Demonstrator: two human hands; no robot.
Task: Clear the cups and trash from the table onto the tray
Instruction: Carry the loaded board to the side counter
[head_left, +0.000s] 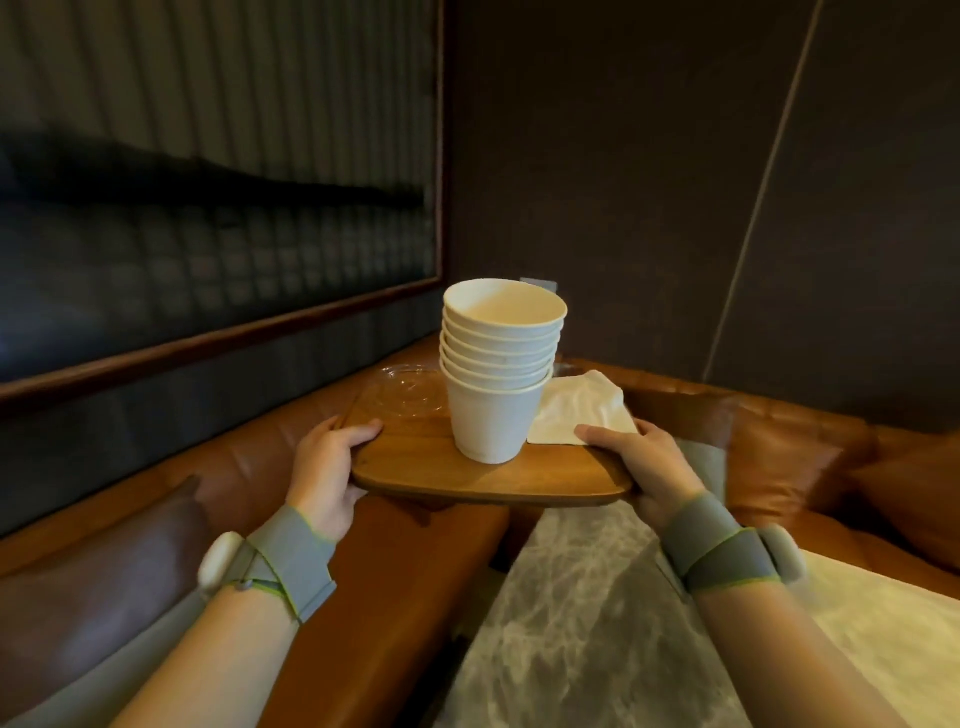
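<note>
A wooden tray (441, 480) is held up in the air above the bench and the table edge. My left hand (332, 467) grips its left edge, thumb on top. My right hand (641, 465) grips its right edge, thumb pressing a white napkin (582, 410) that lies on the tray's right side. A stack of several white paper cups (496, 374) stands upright in the middle of the tray, leaning slightly. A clear plastic lid (405, 389) lies flat at the tray's far left.
A grey marble table (597, 623) runs below my right arm. A brown leather bench (389, 571) lies under my left arm and wraps around the corner to the right (779, 441). Dark walls stand close behind.
</note>
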